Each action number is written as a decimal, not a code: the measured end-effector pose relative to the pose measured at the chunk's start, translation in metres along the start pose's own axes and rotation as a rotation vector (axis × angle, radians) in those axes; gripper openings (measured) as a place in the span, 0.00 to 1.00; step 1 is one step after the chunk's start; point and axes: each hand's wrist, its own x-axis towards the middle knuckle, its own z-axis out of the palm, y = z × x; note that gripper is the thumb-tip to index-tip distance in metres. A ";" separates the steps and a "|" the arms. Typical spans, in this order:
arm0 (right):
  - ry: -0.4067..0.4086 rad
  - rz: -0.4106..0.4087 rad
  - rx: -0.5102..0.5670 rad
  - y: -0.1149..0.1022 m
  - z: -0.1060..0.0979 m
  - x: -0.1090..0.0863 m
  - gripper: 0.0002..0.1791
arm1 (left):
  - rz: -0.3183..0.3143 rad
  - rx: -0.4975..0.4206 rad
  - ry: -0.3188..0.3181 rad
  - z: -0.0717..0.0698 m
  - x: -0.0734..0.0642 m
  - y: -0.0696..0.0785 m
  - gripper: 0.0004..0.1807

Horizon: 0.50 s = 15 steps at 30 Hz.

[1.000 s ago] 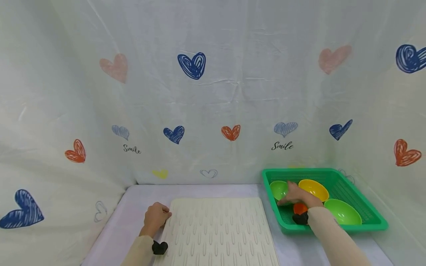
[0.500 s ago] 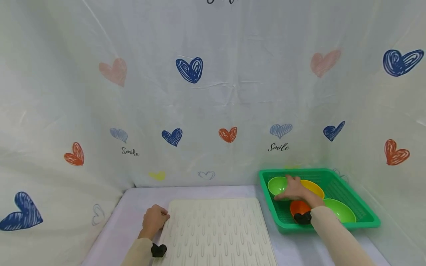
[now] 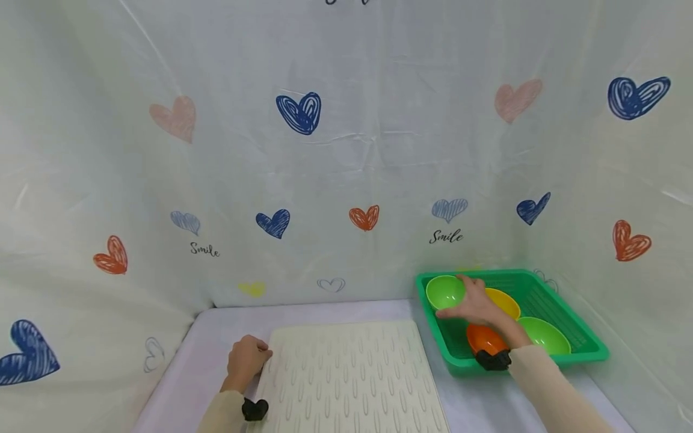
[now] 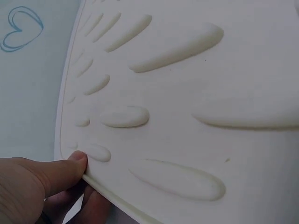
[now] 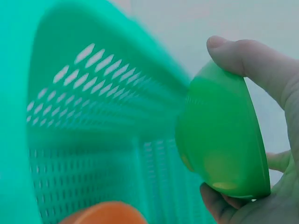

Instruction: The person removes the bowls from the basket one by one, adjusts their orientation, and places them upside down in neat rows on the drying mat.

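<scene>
My right hand (image 3: pixel 472 302) grips a small green bowl (image 3: pixel 445 292) by its rim, over the left end of a green basket (image 3: pixel 457 363). In the right wrist view the thumb lies on one side of the bowl (image 5: pixel 224 135) and the fingers on the other. An orange bowl (image 3: pixel 485 338), a yellow bowl (image 3: pixel 505 302) and a larger green bowl (image 3: pixel 547 335) sit in the basket around that hand. On the left, my left hand (image 3: pixel 246 359) pinches the edge of a cream mat (image 3: pixel 346 373) with raised oval ridges. The left wrist view shows the thumb (image 4: pixel 77 163) on the mat's top near a corner.
The mat lies on a table with a pale cloth (image 3: pixel 227 319), left of the basket. A white curtain (image 3: pixel 346 150) printed with hearts hangs behind and at both sides. The basket stands close to the back and right curtain.
The right hand has lifted the small green bowl up from the basket floor, exposing more of the orange bowl. The left hand stays at the mat's edge; the head view shifts slightly.
</scene>
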 end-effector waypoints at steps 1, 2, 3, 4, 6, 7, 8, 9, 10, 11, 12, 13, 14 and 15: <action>0.010 -0.003 0.002 -0.004 -0.001 -0.001 0.69 | -0.013 -0.005 -0.004 0.000 0.000 0.000 0.08; 0.017 -0.004 0.008 -0.007 -0.002 -0.002 0.69 | -0.024 -0.011 -0.006 0.000 0.001 -0.001 0.08; 0.019 -0.009 0.018 -0.011 -0.002 -0.004 0.69 | -0.037 -0.016 -0.006 -0.001 0.001 -0.002 0.08; 0.019 -0.010 0.027 -0.014 -0.002 -0.005 0.69 | -0.049 -0.023 -0.007 -0.001 0.001 -0.002 0.07; 0.015 -0.013 0.043 -0.021 -0.001 -0.009 0.69 | -0.060 -0.030 -0.004 0.000 0.001 -0.005 0.07; 0.015 -0.016 0.061 -0.024 -0.001 -0.011 0.69 | -0.061 -0.034 0.001 0.000 0.001 -0.007 0.07; 0.019 -0.019 0.079 -0.027 0.000 -0.014 0.68 | -0.057 -0.040 0.006 0.000 0.001 -0.008 0.08; 0.026 -0.020 0.093 -0.031 0.001 -0.016 0.68 | -0.051 -0.047 0.010 0.001 0.000 -0.008 0.08; 0.033 -0.018 0.108 -0.034 0.002 -0.019 0.68 | -0.049 -0.053 0.012 0.001 0.000 -0.008 0.08; 0.038 -0.018 0.125 -0.037 0.003 -0.022 0.68 | -0.046 -0.062 0.011 0.001 0.000 -0.008 0.08; 0.039 -0.019 0.145 -0.041 0.003 -0.025 0.68 | -0.043 -0.067 0.011 0.001 0.000 -0.008 0.08; 0.040 -0.016 0.157 -0.045 0.004 -0.028 0.68 | -0.042 -0.070 0.011 0.001 0.000 -0.008 0.08; 0.041 -0.019 0.167 -0.049 0.005 -0.032 0.67 | -0.041 -0.071 0.011 0.001 0.001 -0.008 0.08; 0.039 -0.022 0.173 -0.053 0.005 -0.035 0.68 | -0.039 -0.072 0.011 0.000 0.001 -0.007 0.08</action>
